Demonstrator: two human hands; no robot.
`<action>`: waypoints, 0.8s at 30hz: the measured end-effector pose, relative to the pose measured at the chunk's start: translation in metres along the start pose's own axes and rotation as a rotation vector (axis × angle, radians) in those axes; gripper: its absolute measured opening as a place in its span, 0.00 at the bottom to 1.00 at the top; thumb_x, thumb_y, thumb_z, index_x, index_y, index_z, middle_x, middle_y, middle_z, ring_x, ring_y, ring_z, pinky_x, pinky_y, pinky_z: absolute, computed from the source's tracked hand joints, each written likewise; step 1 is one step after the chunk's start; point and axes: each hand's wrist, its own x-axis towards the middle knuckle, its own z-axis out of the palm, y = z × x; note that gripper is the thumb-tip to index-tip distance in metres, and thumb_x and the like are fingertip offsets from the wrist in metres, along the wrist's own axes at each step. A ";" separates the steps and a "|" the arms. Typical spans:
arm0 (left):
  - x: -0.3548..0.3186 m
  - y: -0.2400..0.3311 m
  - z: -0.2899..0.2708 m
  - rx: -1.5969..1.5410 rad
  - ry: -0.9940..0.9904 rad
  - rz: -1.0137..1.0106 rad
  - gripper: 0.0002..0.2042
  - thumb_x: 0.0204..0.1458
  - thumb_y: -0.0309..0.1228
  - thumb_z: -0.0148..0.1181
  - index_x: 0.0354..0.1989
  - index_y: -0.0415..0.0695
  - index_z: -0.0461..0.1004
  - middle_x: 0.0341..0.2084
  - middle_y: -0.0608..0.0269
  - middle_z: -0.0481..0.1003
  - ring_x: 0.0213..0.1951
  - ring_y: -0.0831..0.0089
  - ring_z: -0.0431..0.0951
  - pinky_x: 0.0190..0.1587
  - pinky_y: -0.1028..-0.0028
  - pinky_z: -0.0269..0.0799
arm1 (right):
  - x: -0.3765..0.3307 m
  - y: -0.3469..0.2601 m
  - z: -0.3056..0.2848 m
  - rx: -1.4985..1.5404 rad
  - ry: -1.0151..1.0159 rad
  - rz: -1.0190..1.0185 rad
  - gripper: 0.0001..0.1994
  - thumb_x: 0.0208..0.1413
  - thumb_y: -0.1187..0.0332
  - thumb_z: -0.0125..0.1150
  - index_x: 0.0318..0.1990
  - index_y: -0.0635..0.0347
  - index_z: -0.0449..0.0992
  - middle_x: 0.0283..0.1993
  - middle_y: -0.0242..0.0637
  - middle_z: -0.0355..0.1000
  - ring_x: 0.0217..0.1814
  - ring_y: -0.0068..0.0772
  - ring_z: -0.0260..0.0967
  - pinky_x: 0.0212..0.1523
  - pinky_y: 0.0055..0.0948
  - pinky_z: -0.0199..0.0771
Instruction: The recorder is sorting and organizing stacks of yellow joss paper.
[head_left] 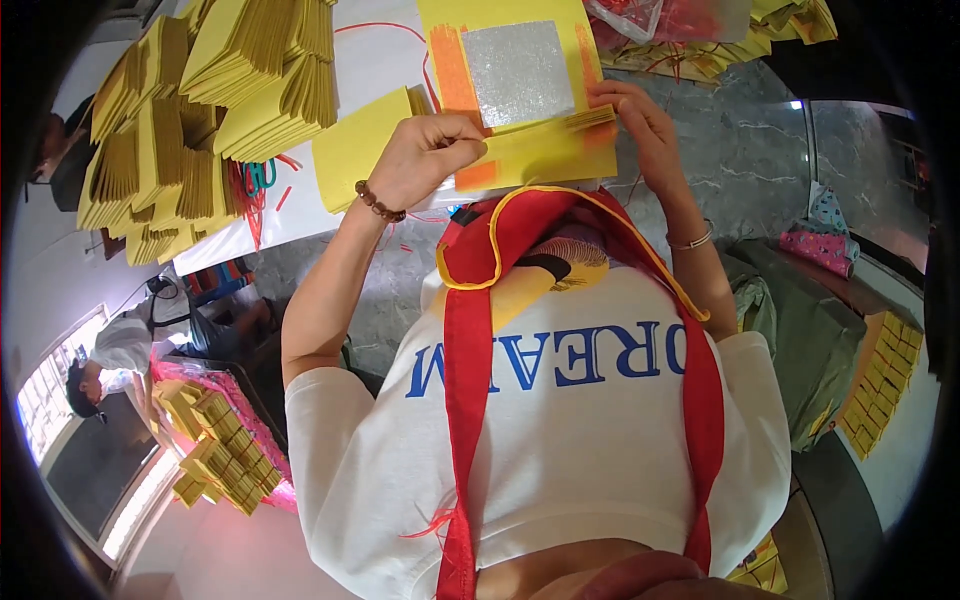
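Observation:
A yellow paper sheet (550,165) with a silver square and orange bands lies at the table's front edge. A narrow pleated strip of folded layers runs across it below the silver square. My left hand (430,155) is closed, thumb against forefinger, at the left end of this fold. At the opposite end my right hand (645,125) grips the pleated strip, fingers behind and thumb in front. Beside my left hand lies a yellow paper stack (365,140), partly under the wrist.
Bundles of folded yellow paper (270,90) pile up on the white table (365,50) at the left. Teal-handled scissors (260,176) and red strings (250,215) lie by them. Another person (130,350) works at the far left near yellow bundles (220,450). A clear plastic bag (630,18) sits at upper right.

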 end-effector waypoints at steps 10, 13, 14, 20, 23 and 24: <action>0.003 -0.005 -0.002 -0.087 0.030 -0.059 0.08 0.48 0.28 0.56 0.28 0.34 0.74 0.21 0.73 0.70 0.24 0.86 0.65 0.26 0.80 0.62 | -0.002 -0.001 -0.001 -0.088 -0.044 -0.085 0.10 0.54 0.72 0.53 0.41 0.64 0.74 0.51 0.37 0.68 0.54 0.30 0.62 0.55 0.29 0.60; 0.000 -0.006 -0.001 -0.065 -0.013 -0.019 0.06 0.52 0.27 0.53 0.31 0.37 0.74 0.26 0.72 0.71 0.25 0.87 0.64 0.28 0.83 0.61 | -0.002 -0.001 0.001 -0.180 -0.030 -0.073 0.11 0.48 0.76 0.58 0.41 0.63 0.74 0.49 0.35 0.68 0.53 0.29 0.63 0.54 0.28 0.62; -0.004 -0.001 0.001 0.057 0.033 0.038 0.08 0.52 0.29 0.55 0.37 0.38 0.73 0.32 0.67 0.72 0.30 0.82 0.67 0.33 0.80 0.63 | 0.000 0.000 0.001 -0.181 -0.016 -0.062 0.12 0.46 0.78 0.60 0.40 0.62 0.74 0.49 0.35 0.68 0.53 0.30 0.64 0.53 0.27 0.63; -0.010 0.005 0.009 0.690 0.352 0.614 0.31 0.43 0.39 0.64 0.56 0.41 0.62 0.49 0.52 0.68 0.50 0.58 0.67 0.51 0.64 0.58 | 0.000 0.004 0.003 -0.046 0.002 -0.060 0.13 0.43 0.81 0.58 0.40 0.62 0.73 0.50 0.35 0.67 0.52 0.28 0.64 0.53 0.26 0.64; -0.005 -0.013 0.009 0.713 0.369 0.611 0.37 0.40 0.40 0.66 0.59 0.41 0.57 0.53 0.52 0.65 0.54 0.54 0.63 0.55 0.61 0.56 | 0.000 0.005 0.003 0.014 -0.006 -0.043 0.15 0.42 0.83 0.56 0.40 0.62 0.73 0.51 0.35 0.66 0.52 0.28 0.64 0.54 0.26 0.63; -0.003 -0.019 0.008 0.717 0.376 0.618 0.40 0.38 0.41 0.68 0.60 0.41 0.56 0.53 0.51 0.65 0.54 0.53 0.63 0.55 0.62 0.57 | 0.000 0.004 0.002 0.016 -0.013 -0.045 0.15 0.42 0.83 0.56 0.40 0.62 0.73 0.51 0.35 0.66 0.52 0.28 0.64 0.54 0.26 0.63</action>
